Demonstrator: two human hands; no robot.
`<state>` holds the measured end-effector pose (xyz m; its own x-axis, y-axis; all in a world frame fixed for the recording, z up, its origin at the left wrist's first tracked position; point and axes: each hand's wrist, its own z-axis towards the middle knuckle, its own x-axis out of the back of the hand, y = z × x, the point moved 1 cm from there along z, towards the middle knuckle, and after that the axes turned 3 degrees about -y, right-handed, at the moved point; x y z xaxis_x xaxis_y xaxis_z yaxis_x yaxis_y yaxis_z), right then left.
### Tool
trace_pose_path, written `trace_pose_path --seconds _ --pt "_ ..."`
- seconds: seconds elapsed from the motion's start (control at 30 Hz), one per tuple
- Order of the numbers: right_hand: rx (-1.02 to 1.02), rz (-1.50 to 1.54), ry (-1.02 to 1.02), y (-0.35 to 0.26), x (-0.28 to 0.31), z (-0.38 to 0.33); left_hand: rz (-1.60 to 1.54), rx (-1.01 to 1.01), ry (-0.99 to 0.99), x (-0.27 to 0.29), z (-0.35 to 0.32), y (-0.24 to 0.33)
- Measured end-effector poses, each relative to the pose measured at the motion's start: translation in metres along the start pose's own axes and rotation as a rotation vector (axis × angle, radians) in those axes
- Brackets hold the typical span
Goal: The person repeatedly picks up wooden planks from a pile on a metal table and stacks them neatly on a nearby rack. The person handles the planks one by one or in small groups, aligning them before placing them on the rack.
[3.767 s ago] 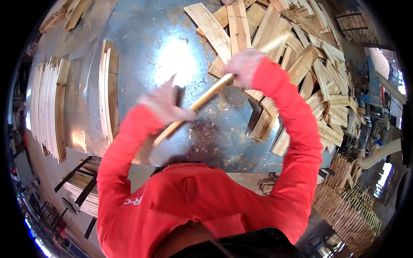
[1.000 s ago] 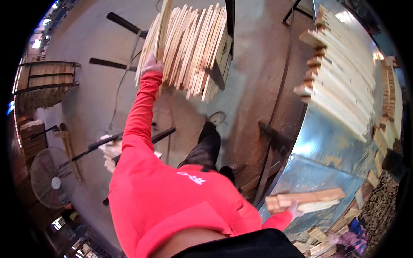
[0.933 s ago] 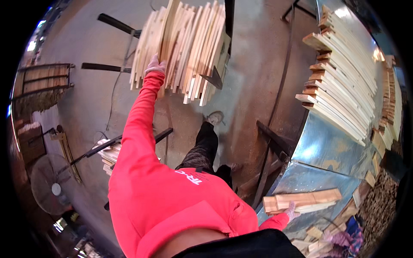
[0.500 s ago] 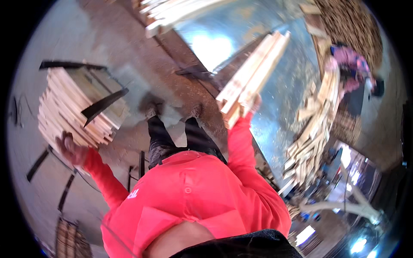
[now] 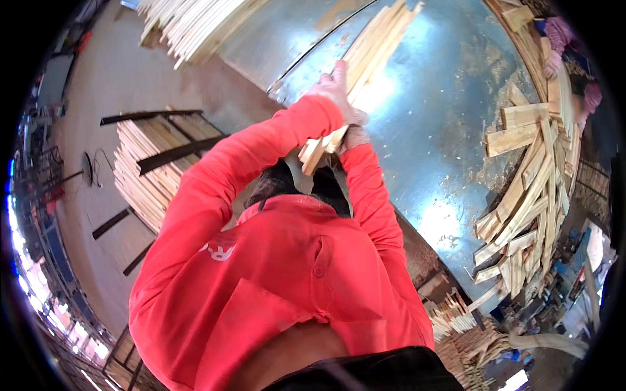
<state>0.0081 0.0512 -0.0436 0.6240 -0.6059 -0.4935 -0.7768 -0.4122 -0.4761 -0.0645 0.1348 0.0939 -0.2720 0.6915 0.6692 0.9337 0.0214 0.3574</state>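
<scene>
A bundle of several pale wooden strips (image 5: 378,49) slants over the blue metal table, its near ends jutting past the edge toward my body. My left hand (image 5: 331,91) reaches across to the bundle's left side, fingers along the strips and thumb across them. Close below it, my right hand (image 5: 355,135) grips the bundle near its near end, with its fingers partly hidden behind the wood and the left hand. Both arms wear red sleeves.
The blue metal table (image 5: 430,124) carries a stack of strips (image 5: 202,26) at far left and a heap of loose pieces (image 5: 528,195) at right. A co-worker's pink sleeve (image 5: 557,36) shows behind the heap. At left, a rack with dark bars (image 5: 182,153) holds more strips.
My left hand has moved from beside the rack at left across to the bundle. The bundle stays in my right hand, now closer to my left hand. The view has shifted.
</scene>
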Motion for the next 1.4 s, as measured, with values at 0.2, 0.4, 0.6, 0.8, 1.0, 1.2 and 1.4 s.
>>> trace_pose_path --seconds 0.2,0.4,0.6,0.8,1.0,1.2,1.4 --pt "0.263 -1.47 -0.152 -0.05 -0.017 0.029 -0.092 0.076 0.126 0.007 0.033 -0.018" --pt "0.088 -0.392 -0.026 -0.055 -0.099 0.062 -0.014 0.046 0.222 0.044 0.037 -0.048" --pt "0.093 -0.414 -0.183 -0.01 -0.196 0.122 -0.228 -0.19 0.43 0.091 0.07 -0.159" --pt "0.295 -0.371 -0.165 0.041 -0.271 0.159 -0.526 -0.132 0.983 0.158 0.045 -0.276" --pt "0.473 -0.818 -0.418 0.036 -0.169 0.161 -1.675 0.353 0.693 0.021 0.043 -0.391" --pt "0.074 -0.357 -0.153 0.019 -0.18 0.122 -2.371 0.248 0.778 0.01 0.1 -0.294" --pt "0.51 -1.176 -0.43 0.022 -0.143 0.168 -2.54 0.387 1.109 0.035 0.081 -0.323"
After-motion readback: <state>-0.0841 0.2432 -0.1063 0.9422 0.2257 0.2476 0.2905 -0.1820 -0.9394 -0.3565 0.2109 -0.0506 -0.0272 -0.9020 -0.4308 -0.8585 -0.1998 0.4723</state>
